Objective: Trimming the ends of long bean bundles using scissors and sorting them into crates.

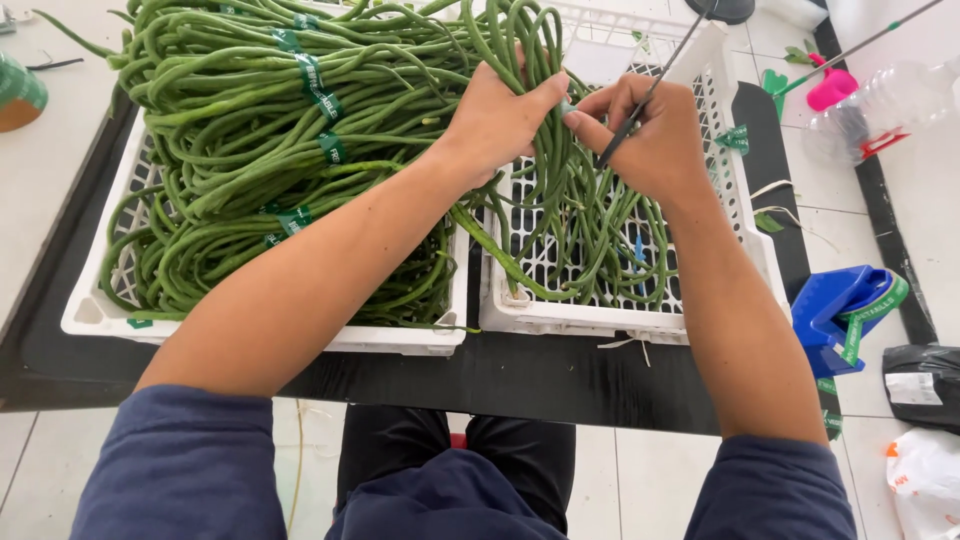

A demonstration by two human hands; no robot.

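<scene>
Beneath both hands lies a low black bench (560, 385), broad enough to carry two white slatted crates side by side. Left of the hands, the fuller crate (95, 310) is heaped with long green beans (250, 130), gathered into bundles by green tape bands, so the finished lots sit apart from the loose ones. Under the right hand, the second crate (740, 235) is nearly bare, its grid bottom showing through; only one loose bunch of long beans (575, 235) drapes into it, its ends curling on the slats while its upper part is lifted.

That bunch is where the work is. The left hand (495, 125) is clenched around the gathered stems, squeezing them into a single neck so they cannot spread. The right hand (655, 135) meets it thumb to thumb just beside that neck, its fingers pinching a small green strip at the stems and holding a thin dark rod (650, 90) that slants up and away from the hand; what the rod is, I cannot tell.

Right of the right hand, down on the tiled floor, rests a blue tape dispenser (835, 315) with a green roll, near enough to reach.
</scene>
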